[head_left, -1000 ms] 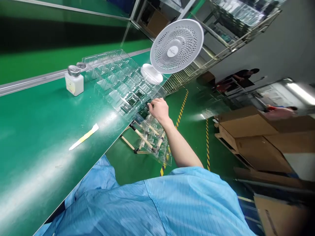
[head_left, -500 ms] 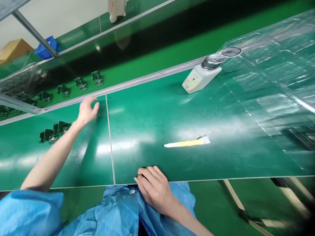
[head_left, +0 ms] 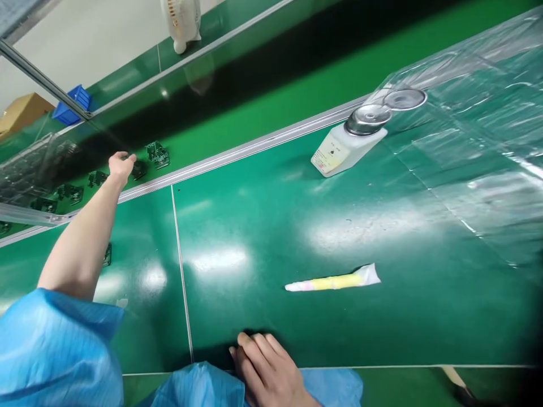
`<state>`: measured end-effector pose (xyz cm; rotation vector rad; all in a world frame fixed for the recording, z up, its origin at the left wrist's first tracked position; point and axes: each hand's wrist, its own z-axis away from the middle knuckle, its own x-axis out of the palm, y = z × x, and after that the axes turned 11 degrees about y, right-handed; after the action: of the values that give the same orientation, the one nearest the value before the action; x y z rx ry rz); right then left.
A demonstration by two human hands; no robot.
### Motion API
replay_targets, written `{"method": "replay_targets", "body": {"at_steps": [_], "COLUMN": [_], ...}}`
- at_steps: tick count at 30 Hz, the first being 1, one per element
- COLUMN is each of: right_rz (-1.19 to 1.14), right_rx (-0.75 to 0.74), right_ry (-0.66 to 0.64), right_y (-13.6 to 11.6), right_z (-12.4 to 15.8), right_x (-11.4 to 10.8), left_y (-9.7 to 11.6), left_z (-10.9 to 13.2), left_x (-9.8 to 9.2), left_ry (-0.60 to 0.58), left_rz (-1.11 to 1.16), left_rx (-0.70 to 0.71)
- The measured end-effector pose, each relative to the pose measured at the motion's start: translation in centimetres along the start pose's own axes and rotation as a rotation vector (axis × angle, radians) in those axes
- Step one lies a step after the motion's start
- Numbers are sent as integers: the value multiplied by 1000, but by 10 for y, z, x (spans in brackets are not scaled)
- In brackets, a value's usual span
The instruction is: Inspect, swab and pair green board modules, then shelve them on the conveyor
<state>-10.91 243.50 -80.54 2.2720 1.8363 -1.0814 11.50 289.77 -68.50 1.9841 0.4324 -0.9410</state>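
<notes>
My left hand (head_left: 122,166) reaches past the metal rail at the far left, its thumb and fingertips close together at the edge of a small green circuit board (head_left: 138,170). The hand covers part of this board, and the grip itself is small in view. To its right lies a similar board (head_left: 158,155). My right hand (head_left: 268,364) rests at the table's front edge with its fingers curled in, and nothing shows in it. Beyond that hand lies a thin yellow and white wrapped stick (head_left: 333,282).
A white dispenser bottle (head_left: 348,148) with an open metal lid stands by the rail (head_left: 254,148). Clear plastic sheeting (head_left: 479,130) covers the right side. More boards (head_left: 70,194) line the far strip. A blue bin (head_left: 72,105) and a cardboard box (head_left: 25,115) are at the upper left.
My left hand has moved from the near table over the rail to a board, and its fingers have drawn together. My right hand stays at the table edge. The view has shifted.
</notes>
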Motion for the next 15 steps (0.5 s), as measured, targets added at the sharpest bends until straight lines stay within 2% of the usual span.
{"method": "replay_targets", "body": {"at_steps": [6, 9, 12, 15], "right_rz": [20, 49, 72, 75], "right_rx": [-3, -11, -19, 1], "right_ry": [0, 23, 26, 7], "right_y": [0, -3, -5, -8], "right_z": [-2, -2, -2, -4], "right_x": [2, 4, 4, 1], "left_y": [34, 47, 52, 37], "left_z": [5, 16, 35, 74], "left_x": [18, 21, 6, -29], "left_ry": [-111, -98, -65, -38], "left_rz": [-13, -15, 45, 150], "left_rx": [-40, -61, -1, 180]}}
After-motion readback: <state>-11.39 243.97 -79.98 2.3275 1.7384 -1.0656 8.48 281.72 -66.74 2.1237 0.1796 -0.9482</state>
